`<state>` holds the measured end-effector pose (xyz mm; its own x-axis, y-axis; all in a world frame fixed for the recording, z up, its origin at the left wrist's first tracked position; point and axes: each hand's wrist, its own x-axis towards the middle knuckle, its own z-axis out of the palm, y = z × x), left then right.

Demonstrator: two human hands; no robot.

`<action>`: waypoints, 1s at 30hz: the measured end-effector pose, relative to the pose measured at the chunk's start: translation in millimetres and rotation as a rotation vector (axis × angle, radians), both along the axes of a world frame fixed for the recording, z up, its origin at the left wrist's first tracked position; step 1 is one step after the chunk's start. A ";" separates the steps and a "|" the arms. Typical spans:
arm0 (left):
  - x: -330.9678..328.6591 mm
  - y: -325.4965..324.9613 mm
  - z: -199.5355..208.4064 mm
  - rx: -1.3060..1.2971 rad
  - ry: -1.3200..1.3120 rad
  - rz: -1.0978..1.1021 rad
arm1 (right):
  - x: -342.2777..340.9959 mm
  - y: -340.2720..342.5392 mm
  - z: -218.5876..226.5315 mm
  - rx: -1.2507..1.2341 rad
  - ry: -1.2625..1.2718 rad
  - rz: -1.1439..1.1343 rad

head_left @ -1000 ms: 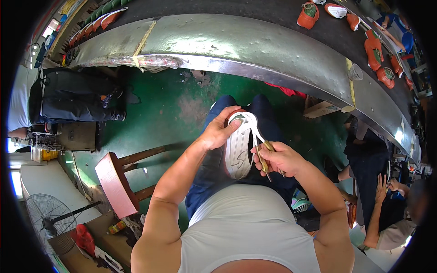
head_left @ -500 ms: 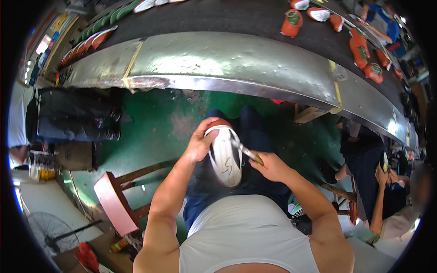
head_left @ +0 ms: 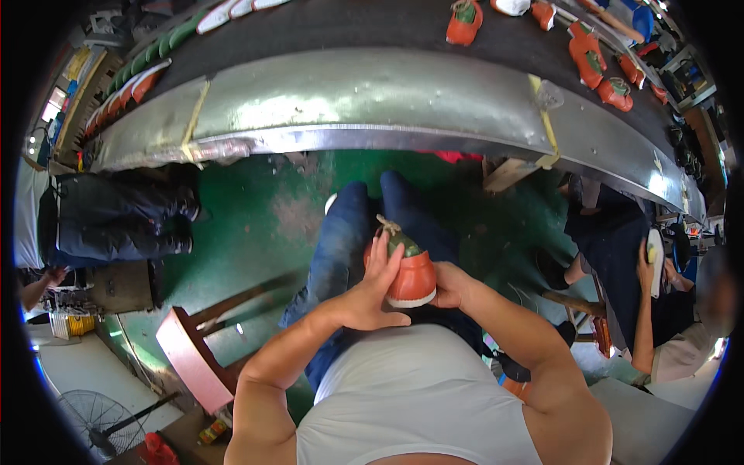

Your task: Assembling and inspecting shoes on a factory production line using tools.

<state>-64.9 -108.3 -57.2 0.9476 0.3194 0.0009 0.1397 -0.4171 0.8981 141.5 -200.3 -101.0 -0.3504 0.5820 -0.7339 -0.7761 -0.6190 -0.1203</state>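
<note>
An orange-red shoe upper with a white lower edge is over my lap. A dark green form fills its opening, with a bit of string on top. My left hand lies along the shoe's left side, its fingers stretched out and the thumb apart below. On the right side, my right hand grips the shoe low down, its fingertips partly hidden behind it. The shoe's underside is out of sight.
Ahead runs a dark belt with a metal rim; orange shoes stand on it. A pinkish stool is at left. One co-worker's dark trousers show at left; another co-worker at right holds a white sole.
The shoe has turned from its white underside facing up to upright and come closer to me. The brush left my right hand, which now grips the shoe; my left fingers have straightened.
</note>
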 end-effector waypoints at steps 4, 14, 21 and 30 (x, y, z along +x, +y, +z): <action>16.4 -20.9 -16.0 -0.595 -0.142 0.595 | -25.7 4.6 1.2 -0.002 -0.121 -0.007; 21.4 -35.7 -36.6 -0.858 -0.268 0.698 | -49.3 -15.6 14.1 -0.147 -0.256 -0.098; 19.1 -9.3 -41.6 -0.257 -0.351 0.421 | -13.8 10.0 7.2 -0.091 -0.170 -0.156; 14.0 20.9 -61.1 0.146 -0.290 0.228 | 20.0 23.4 11.5 0.147 -0.562 0.535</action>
<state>-50.9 -87.3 -118.3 0.8063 0.4982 0.3189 -0.0070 -0.5310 0.8473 161.5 -176.9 -89.5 -0.2097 0.5437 -0.8127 -0.1757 -0.8386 -0.5157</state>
